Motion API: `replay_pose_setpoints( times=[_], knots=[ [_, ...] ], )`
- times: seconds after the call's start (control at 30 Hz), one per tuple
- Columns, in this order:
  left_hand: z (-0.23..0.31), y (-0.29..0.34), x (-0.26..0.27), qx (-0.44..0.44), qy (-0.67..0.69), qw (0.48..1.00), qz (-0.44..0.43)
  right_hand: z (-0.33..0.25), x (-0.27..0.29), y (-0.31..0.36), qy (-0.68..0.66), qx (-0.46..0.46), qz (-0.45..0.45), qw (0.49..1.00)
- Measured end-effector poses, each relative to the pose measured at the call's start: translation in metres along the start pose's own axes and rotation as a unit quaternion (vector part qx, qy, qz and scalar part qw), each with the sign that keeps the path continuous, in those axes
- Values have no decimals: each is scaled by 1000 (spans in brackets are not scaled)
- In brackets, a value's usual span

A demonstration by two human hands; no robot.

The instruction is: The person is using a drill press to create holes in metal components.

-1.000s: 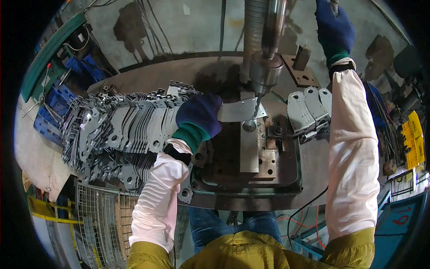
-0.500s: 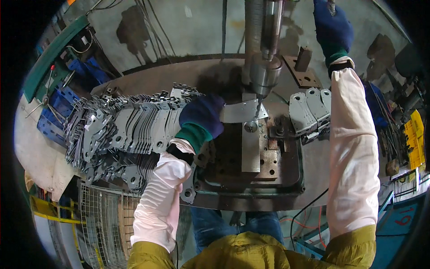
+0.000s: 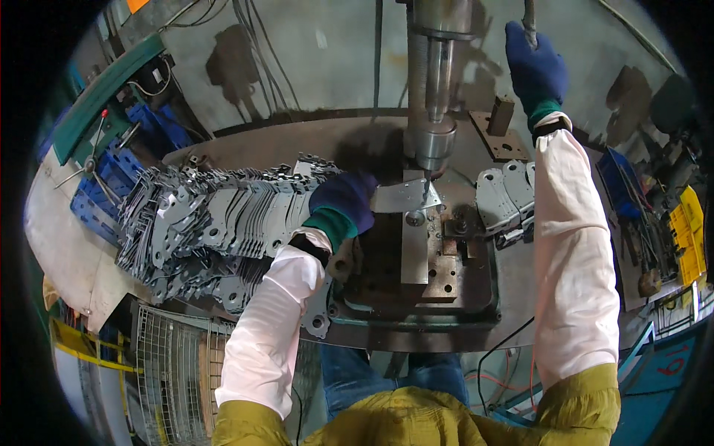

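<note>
My left hand (image 3: 344,202), in a blue and green glove, is closed on a flat grey metal plate (image 3: 398,197). The plate's far end lies on the steel fixture bar (image 3: 415,253), under the drill bit of the drill press chuck (image 3: 433,141). The bit's tip meets or nearly meets the plate; I cannot tell which. Raised at the upper right, my gloved right hand (image 3: 537,70) is wrapped round the drill press lever (image 3: 529,16).
Left of my hand stands a long row of stacked metal plates (image 3: 230,215). Several similar plates (image 3: 506,193) lie right of the fixture. Behind them is a base with an upright block (image 3: 500,117). A yellow bin (image 3: 686,234) sits far right, a wire basket (image 3: 171,364) lower left.
The whole view has shifted slightly. My right hand, still on the lever, has moved a little left against the background. My left hand keeps its hold on the plate beneath the bit.
</note>
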State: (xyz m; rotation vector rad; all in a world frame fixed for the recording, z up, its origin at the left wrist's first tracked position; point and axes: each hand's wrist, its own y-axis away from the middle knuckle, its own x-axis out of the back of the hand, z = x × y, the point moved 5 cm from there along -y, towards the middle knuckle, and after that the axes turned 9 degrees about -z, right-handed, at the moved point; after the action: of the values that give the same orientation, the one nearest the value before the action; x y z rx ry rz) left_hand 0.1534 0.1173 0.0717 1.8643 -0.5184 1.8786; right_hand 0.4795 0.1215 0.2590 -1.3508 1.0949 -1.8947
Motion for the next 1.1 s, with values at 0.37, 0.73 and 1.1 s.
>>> replay_pose_setpoints(
  times=[0.37,0.73,1.1],
  knots=[
    [-16,-9,1,-52,-47,997,-42,8,33,24,-473,-194,-248,823],
    [-14,-16,-3,-111,-97,989,31,14,28,17,-407,-191,-151,880],
    [-24,-33,-12,-127,-85,987,54,4,37,18,-465,-256,-212,821]
  ],
)
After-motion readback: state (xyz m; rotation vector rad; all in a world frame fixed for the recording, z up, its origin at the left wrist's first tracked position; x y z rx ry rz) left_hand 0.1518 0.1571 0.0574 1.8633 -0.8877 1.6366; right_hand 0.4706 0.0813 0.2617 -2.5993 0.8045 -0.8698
